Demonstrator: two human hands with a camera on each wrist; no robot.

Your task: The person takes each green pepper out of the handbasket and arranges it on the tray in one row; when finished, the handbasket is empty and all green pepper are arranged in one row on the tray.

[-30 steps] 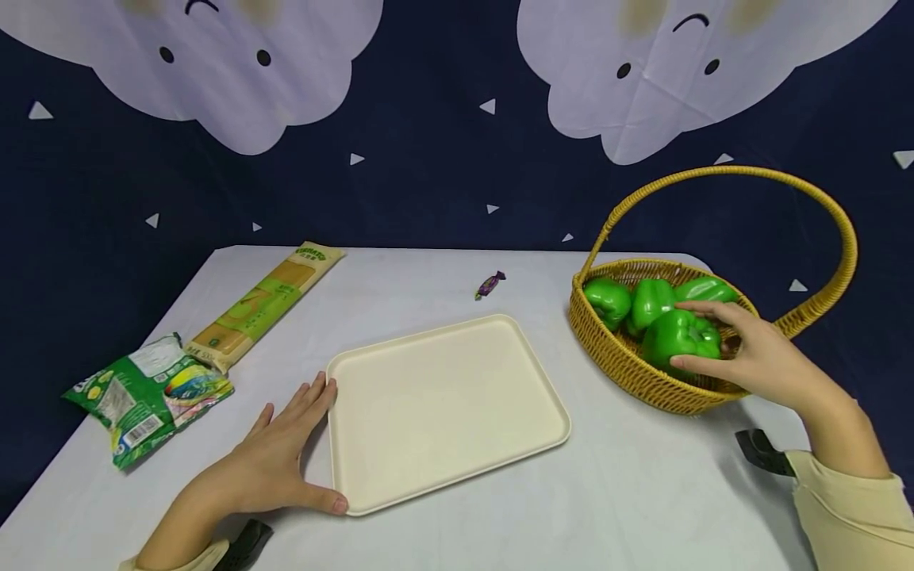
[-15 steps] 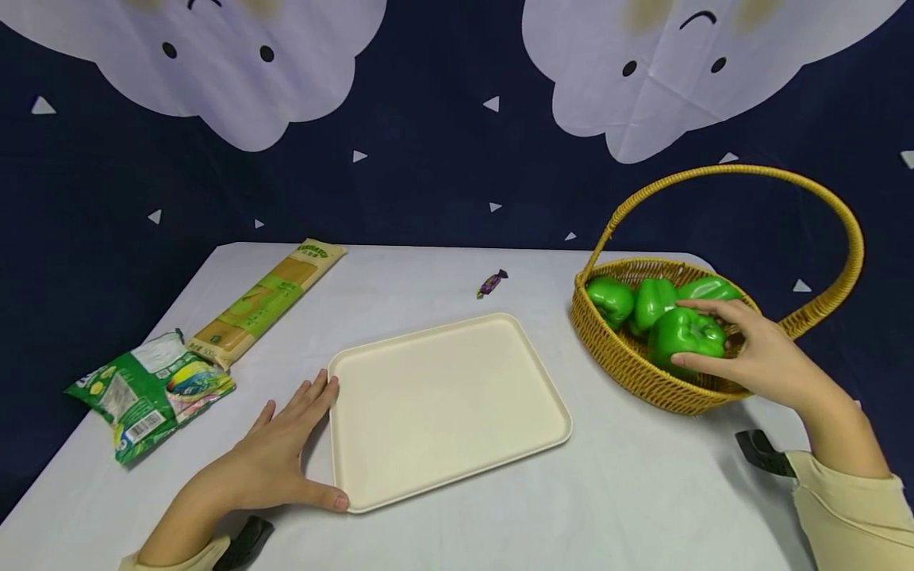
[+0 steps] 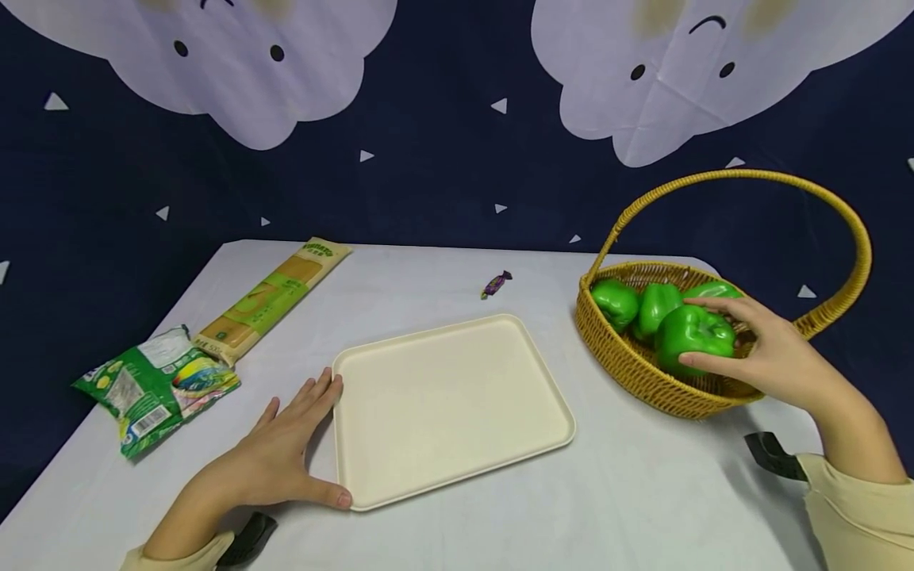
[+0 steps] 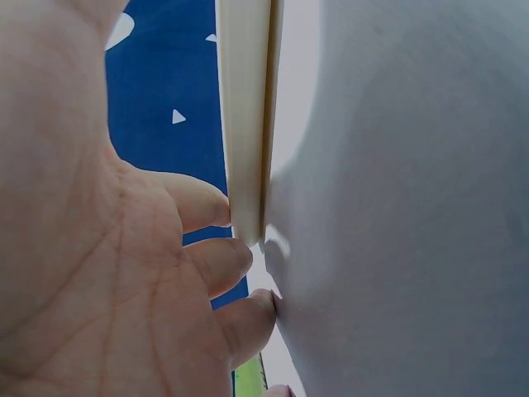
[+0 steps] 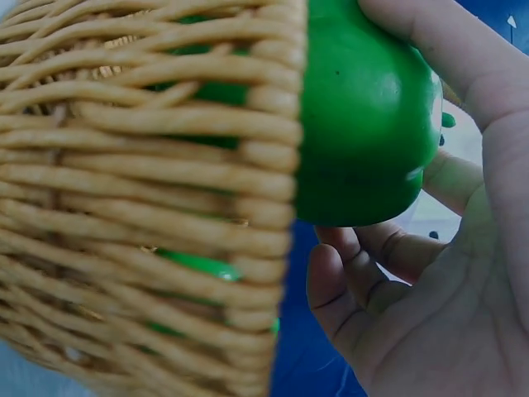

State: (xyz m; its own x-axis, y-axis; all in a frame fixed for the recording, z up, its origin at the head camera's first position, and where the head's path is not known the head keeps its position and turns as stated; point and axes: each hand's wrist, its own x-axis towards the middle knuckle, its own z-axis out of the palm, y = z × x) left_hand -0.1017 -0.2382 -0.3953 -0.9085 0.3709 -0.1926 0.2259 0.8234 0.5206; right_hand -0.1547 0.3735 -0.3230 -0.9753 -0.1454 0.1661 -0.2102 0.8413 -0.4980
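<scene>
A cream tray (image 3: 453,412) lies on the white table, and the left hand (image 3: 274,460) rests against its left edge, fingers spread and thumb at the near corner. In the left wrist view the fingertips touch the tray's rim (image 4: 248,124). At the right, the right hand (image 3: 785,357) grips a green bell pepper (image 3: 689,339) between thumb and fingers, within the wicker basket (image 3: 643,377). The right wrist view has this pepper (image 5: 364,116) by the basket's rim (image 5: 269,165), with the thumb across its top side. Several other green peppers (image 3: 657,308) lie behind it.
A green snack bag (image 3: 153,388) and a long yellow-green package (image 3: 271,301) lie at the left. Behind the tray is a small purple wrapped candy (image 3: 496,285). The basket's tall handle (image 3: 771,176) arches above the peppers. A dark blue cloth hangs behind the table.
The gripped pepper has risen slightly within the basket, along with the right hand. The left hand stays at the tray's edge; the whole head view has shifted a little.
</scene>
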